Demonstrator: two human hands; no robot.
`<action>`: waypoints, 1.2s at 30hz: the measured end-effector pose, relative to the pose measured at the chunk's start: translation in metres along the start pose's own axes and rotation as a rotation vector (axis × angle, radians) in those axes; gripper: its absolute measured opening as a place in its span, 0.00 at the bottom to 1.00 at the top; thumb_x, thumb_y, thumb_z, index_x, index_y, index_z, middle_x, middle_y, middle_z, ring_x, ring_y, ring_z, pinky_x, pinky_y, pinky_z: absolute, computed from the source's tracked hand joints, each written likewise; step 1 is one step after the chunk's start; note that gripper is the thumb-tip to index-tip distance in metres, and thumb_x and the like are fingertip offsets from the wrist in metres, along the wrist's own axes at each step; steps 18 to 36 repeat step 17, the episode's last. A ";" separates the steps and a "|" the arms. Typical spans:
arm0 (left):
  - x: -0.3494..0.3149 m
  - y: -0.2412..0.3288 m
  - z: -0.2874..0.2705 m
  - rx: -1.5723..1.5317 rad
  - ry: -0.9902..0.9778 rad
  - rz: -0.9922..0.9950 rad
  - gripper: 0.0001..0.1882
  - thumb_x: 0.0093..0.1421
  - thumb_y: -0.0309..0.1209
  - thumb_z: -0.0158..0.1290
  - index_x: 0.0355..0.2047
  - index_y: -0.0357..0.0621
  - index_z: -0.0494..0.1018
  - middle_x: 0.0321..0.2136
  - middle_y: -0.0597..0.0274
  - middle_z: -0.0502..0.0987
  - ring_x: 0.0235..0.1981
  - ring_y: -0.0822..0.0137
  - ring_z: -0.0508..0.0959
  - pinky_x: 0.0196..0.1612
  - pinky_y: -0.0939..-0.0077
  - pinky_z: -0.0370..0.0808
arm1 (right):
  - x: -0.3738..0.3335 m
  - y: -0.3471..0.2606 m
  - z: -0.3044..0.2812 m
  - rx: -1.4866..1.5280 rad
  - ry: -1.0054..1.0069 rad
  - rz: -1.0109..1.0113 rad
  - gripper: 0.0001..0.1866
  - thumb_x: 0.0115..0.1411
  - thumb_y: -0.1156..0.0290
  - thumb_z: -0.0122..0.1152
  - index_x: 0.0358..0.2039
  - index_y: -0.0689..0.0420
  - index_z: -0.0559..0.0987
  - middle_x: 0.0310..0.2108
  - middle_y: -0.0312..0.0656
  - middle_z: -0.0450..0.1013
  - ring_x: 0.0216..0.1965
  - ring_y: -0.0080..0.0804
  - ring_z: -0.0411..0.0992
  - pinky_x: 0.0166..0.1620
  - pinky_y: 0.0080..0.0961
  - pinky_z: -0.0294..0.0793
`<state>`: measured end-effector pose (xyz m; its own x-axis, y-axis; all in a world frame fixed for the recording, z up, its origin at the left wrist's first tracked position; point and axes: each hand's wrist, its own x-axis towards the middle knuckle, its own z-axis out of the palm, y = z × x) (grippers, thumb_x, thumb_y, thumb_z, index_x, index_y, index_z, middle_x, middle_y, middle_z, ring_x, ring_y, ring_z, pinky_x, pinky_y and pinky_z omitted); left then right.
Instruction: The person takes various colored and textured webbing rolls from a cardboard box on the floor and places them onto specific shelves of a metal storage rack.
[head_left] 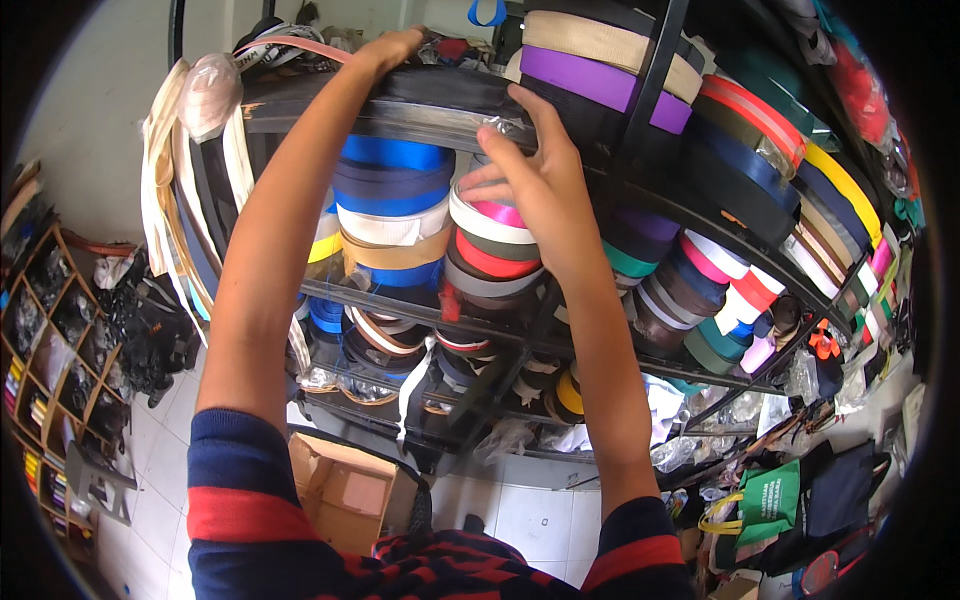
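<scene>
Both my arms reach up to a dark metal rack of webbing rolls. My left hand (388, 50) is over the top shelf (440, 92), near a salmon-pink strap (300, 43). Its fingers point away and are mostly hidden, so their grip is unclear. My right hand (535, 165) is lower and to the right, at the shelf's front edge, with thumb and fingers spread and nothing held. Just below and beside it is a stack topped by a white roll (490, 222), with a red roll (485, 256) lower down.
More stacks stand beside these, including blue rolls (390, 190) and a purple roll (600, 85). A rack upright (655, 75) rises to the right. Cream straps (165, 170) hang at the left end. An open cardboard box (345, 490) and a green bag (770, 505) are lower down.
</scene>
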<state>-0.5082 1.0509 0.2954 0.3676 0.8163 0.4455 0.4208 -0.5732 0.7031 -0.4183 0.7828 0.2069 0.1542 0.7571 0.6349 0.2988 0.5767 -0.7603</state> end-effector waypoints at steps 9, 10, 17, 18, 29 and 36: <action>-0.104 0.045 0.010 0.073 0.156 0.482 0.36 0.54 0.58 0.50 0.48 0.37 0.72 0.46 0.50 0.74 0.47 0.61 0.71 0.52 0.73 0.64 | -0.147 0.020 -0.063 -0.025 -0.043 0.133 0.27 0.57 0.79 0.56 0.58 0.57 0.63 0.63 0.49 0.49 0.36 0.23 0.74 0.37 0.18 0.75; -0.114 0.036 0.011 0.119 0.298 0.618 0.32 0.54 0.54 0.53 0.48 0.40 0.73 0.45 0.54 0.75 0.46 0.63 0.72 0.52 0.73 0.65 | -0.165 0.018 -0.066 0.015 -0.010 0.201 0.26 0.58 0.78 0.56 0.57 0.57 0.64 0.63 0.48 0.49 0.36 0.24 0.74 0.36 0.18 0.75; -0.256 0.052 0.111 -0.474 0.231 0.805 0.18 0.65 0.33 0.41 0.50 0.39 0.72 0.49 0.52 0.74 0.52 0.57 0.71 0.60 0.63 0.60 | -0.318 0.031 -0.119 0.088 0.326 0.380 0.24 0.61 0.72 0.54 0.58 0.60 0.62 0.57 0.47 0.60 0.34 0.27 0.75 0.35 0.22 0.77; -0.256 0.052 0.111 -0.474 0.231 0.805 0.18 0.65 0.33 0.41 0.50 0.39 0.72 0.49 0.52 0.74 0.52 0.57 0.71 0.60 0.63 0.60 | -0.318 0.031 -0.119 0.088 0.326 0.380 0.24 0.61 0.72 0.54 0.58 0.60 0.62 0.57 0.47 0.60 0.34 0.27 0.75 0.35 0.22 0.77; -0.256 0.052 0.111 -0.474 0.231 0.805 0.18 0.65 0.33 0.41 0.50 0.39 0.72 0.49 0.52 0.74 0.52 0.57 0.71 0.60 0.63 0.60 | -0.318 0.031 -0.119 0.088 0.326 0.380 0.24 0.61 0.72 0.54 0.58 0.60 0.62 0.57 0.47 0.60 0.34 0.27 0.75 0.35 0.22 0.77; -0.256 0.052 0.111 -0.474 0.231 0.805 0.18 0.65 0.33 0.41 0.50 0.39 0.72 0.49 0.52 0.74 0.52 0.57 0.71 0.60 0.63 0.60 | -0.318 0.031 -0.119 0.088 0.326 0.380 0.24 0.61 0.72 0.54 0.58 0.60 0.62 0.57 0.47 0.60 0.34 0.27 0.75 0.35 0.22 0.77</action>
